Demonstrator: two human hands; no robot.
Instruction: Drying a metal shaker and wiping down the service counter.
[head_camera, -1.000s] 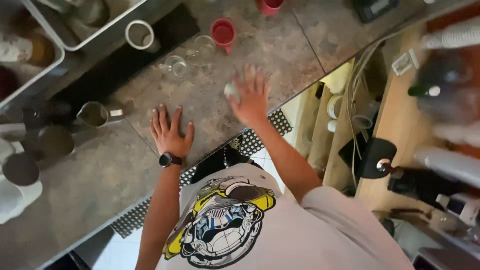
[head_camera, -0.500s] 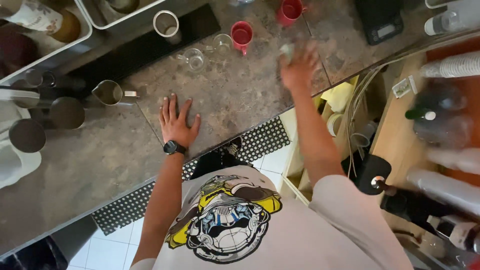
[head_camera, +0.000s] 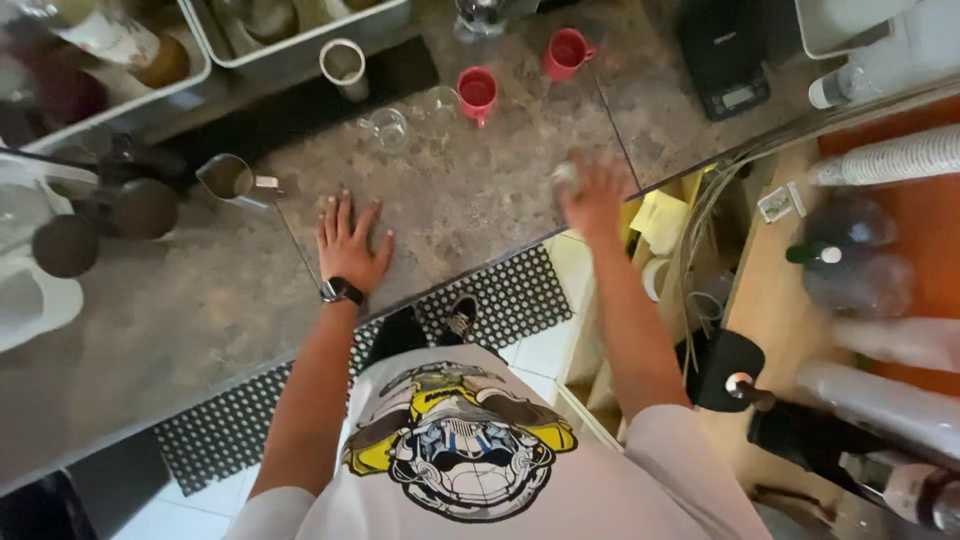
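Observation:
My left hand (head_camera: 350, 243) lies flat, fingers spread, on the mottled stone counter (head_camera: 180, 310), a black watch on its wrist. My right hand (head_camera: 592, 192), blurred by motion, presses a small pale cloth (head_camera: 566, 174) against the counter near its front right edge. Two red cups (head_camera: 477, 92) (head_camera: 564, 52) stand beyond the right hand. A clear glass (head_camera: 388, 129) and a second one (head_camera: 440, 102) stand between the hands, farther back. A small steel pitcher (head_camera: 228, 178) sits left of my left hand.
Metal tubs (head_camera: 290, 50) line the counter's back. A steel cup (head_camera: 343, 66) stands by them. A black scale (head_camera: 725, 60) sits at the back right. Dark round tools (head_camera: 140, 208) lie at the left. Shelves with bottles and stacked cups (head_camera: 890, 160) fill the right. A perforated black mat (head_camera: 500, 300) covers the floor.
My right hand has swept with the cloth from the middle of the counter to the right, then back toward the front edge. The left hand has stayed flat in place.

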